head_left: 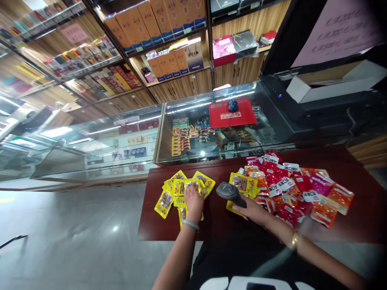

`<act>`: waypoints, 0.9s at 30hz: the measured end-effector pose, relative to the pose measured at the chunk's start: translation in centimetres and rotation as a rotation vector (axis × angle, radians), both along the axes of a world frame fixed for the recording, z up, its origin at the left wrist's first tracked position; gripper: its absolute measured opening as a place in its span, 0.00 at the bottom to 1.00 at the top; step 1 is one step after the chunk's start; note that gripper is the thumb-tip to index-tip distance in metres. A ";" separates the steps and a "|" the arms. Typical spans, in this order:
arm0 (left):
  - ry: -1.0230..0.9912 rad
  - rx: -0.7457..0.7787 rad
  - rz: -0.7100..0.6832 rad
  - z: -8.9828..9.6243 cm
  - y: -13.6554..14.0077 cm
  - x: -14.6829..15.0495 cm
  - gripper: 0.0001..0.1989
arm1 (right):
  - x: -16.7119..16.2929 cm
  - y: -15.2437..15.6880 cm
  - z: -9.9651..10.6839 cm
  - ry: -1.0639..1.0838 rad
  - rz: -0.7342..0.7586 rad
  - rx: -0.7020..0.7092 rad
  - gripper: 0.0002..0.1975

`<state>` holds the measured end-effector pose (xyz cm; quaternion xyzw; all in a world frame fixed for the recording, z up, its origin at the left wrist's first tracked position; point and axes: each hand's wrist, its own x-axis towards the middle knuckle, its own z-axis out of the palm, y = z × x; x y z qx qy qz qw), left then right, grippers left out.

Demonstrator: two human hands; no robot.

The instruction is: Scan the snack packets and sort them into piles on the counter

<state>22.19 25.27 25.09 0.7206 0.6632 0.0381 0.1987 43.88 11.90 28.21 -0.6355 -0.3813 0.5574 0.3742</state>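
My left hand (194, 199) reaches over a loose spread of yellow snack packets (165, 202) on the left of the dark red table (217, 169). Its fingers are stretched out, touching the top packet; whether they pinch its edge I cannot make out. In my right hand (250, 209) is a black handheld barcode scanner (228, 191), gripped by its handle, head pointing left. More yellow packets (241, 182) lie just behind and under the scanner. To the right of that hand spreads a heap of red, orange and pink snack packets (281, 181).
Beyond the table stands a glass display counter (193, 153) with a red mouse mat (217, 121) and a computer mouse (233, 105) on top. A dark monitor (278, 36) and an open white box (332, 90) are at the right. Shelves of boxed goods (157, 20) line the back wall.
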 end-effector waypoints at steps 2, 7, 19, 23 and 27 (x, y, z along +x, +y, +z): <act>0.186 0.035 0.127 -0.2 0.6 -2.9 0.30 | -0.3 0.0 0.0 0.008 0.013 -0.024 0.25; 0.252 -0.126 0.113 -0.5 2.2 -5.6 0.27 | -1.0 -0.2 0.1 0.069 0.063 -0.114 0.29; -0.283 -0.243 0.011 -1.3 0.7 -1.9 0.14 | 0.1 -0.3 -0.9 0.004 -0.016 0.056 0.24; -0.327 -0.271 -0.027 -1.5 0.2 0.6 0.13 | 0.2 -0.5 -0.3 0.024 -0.037 0.050 0.25; -0.557 -0.471 -0.256 -1.7 -0.7 3.7 0.13 | -0.1 -0.9 0.3 0.060 -0.032 -0.038 0.27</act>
